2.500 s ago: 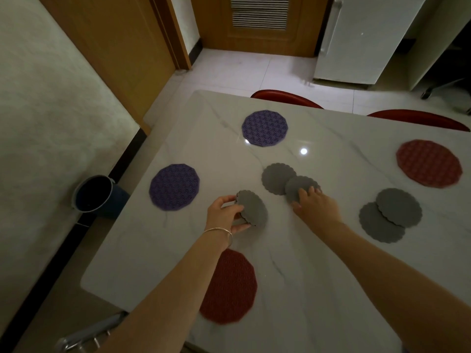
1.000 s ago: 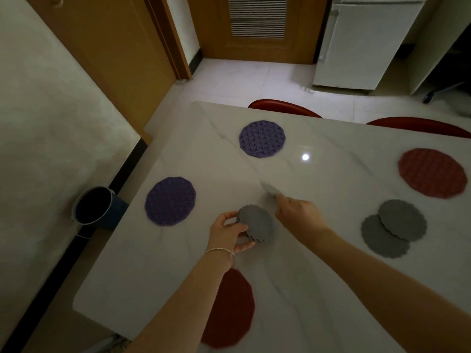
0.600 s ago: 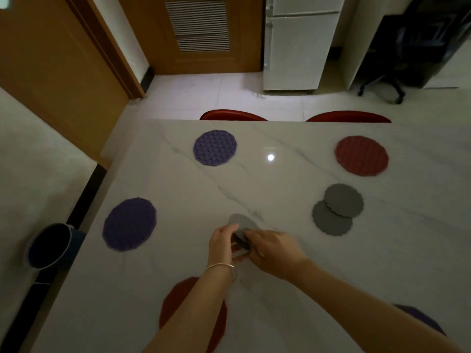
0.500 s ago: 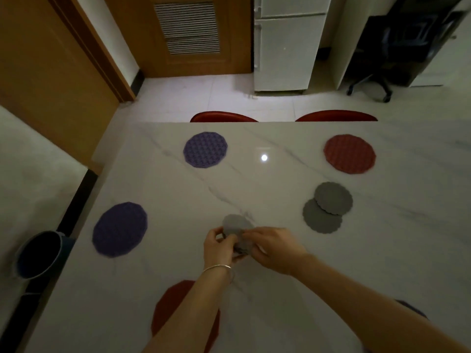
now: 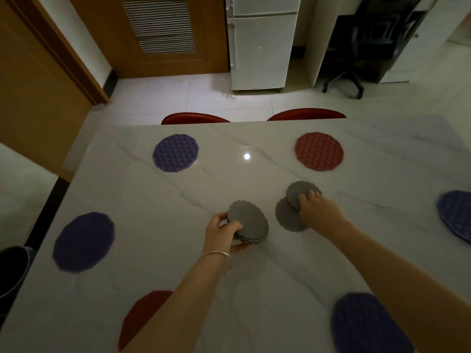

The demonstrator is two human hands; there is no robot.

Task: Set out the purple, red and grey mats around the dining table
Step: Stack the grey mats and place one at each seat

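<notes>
A white fridge (image 5: 262, 47) stands against the far wall beside a wooden louvred door (image 5: 163, 31). Two red chairs (image 5: 195, 118) are tucked under the far edge, a black office chair (image 5: 356, 47) sits further right, and a dark bucket (image 5: 11, 270) rests on the floor at left.

No text, label, brand, number or sign can be read on anything here.

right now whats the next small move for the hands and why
Probably the right hand should lift the upper grey mat onto the grey stack in the left hand: its fingertips already rest there, overlapping the lower grey mat.
</notes>
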